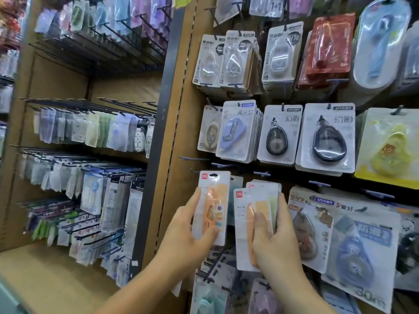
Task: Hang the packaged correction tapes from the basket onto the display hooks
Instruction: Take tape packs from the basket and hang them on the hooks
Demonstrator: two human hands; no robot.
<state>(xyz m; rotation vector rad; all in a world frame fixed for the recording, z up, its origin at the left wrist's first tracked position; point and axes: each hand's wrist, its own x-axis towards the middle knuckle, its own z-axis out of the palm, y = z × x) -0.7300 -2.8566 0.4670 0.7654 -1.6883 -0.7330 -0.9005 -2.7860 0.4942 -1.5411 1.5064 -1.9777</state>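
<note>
Head view, the only one I have: I am looking at a brown pegboard wall (179, 123) crowded with hanging blister packs of correction tape. My left hand (183, 236) reaches up from below, fingers and thumb curled round the edges of a single orange pack (213, 196), holding it upright against the wall with its hang slot at the top. Bare hooks (195, 158) stick out just above and beside that slot. My right hand (278, 245) grips a fanned stack of packs (260, 196) of the same kind, thumb across the front, just beside the single pack. Rows of already hung packs, among them black teardrop tapes (328, 137), fill the wall above. The basket is out of sight. I judge this to be the hanging step, mid-task: one pack is lined up but not yet on a hook. Next, the slot must meet a hook tip squarely and slide back.
</note>
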